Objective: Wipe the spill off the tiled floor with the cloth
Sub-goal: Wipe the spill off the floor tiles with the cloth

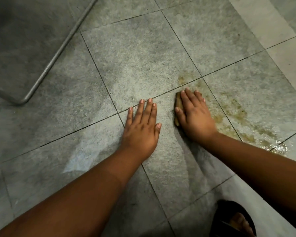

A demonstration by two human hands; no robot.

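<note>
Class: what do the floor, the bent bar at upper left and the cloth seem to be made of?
Floor: probably stone or ceramic tile, matte, speckled grey with dark grout lines. Bar: likely metal tube, smooth dull sheen. Cloth: brownish, mostly hidden under the right hand; material unclear.

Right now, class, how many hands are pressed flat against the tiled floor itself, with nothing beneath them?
1. The left hand lies flat on bare tile, fingers straight. The right hand presses the cloth instead, at the edge of the spill.

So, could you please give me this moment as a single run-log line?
right hand pressing cloth flat | left hand flat on tiled floor | spill remains right of cloth
</note>
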